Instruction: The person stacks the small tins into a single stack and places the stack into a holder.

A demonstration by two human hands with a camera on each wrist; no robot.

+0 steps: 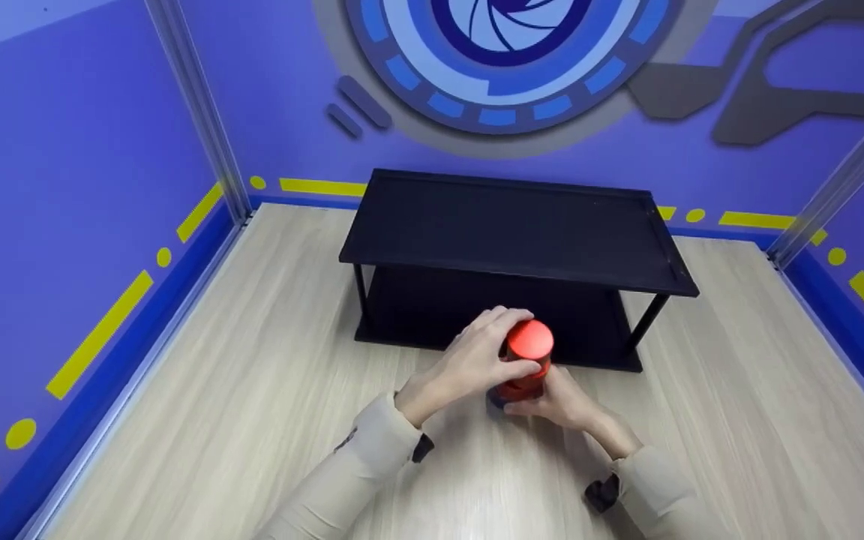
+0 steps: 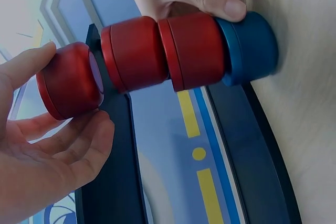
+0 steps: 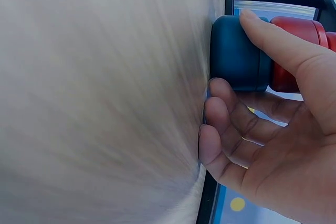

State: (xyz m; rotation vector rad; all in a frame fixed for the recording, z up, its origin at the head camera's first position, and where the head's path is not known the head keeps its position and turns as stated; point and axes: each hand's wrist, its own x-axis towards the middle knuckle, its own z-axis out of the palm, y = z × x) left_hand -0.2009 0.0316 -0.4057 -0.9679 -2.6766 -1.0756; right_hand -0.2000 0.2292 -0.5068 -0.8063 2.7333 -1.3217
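Observation:
In the left wrist view, a small red lidded tin (image 2: 70, 82) is gripped between the thumb and fingers of my left hand (image 1: 469, 365). A narrow gap separates it from a stack below. That stack has a red tin (image 2: 135, 53) on top, another red tin (image 2: 195, 51) under it, and a blue tin (image 2: 254, 48) at the bottom, standing on the table. My right hand (image 1: 563, 401) holds the stack low down, its thumb across the blue tin and its fingers curled on the other side, as the right wrist view shows.
A black two-tier shelf (image 1: 522, 225) stands on the wooden table (image 1: 267, 390) just behind the stack. Its upper board's front edge is close beyond my hands. Blue printed walls (image 1: 79, 187) with metal corner posts enclose the table at the back and sides.

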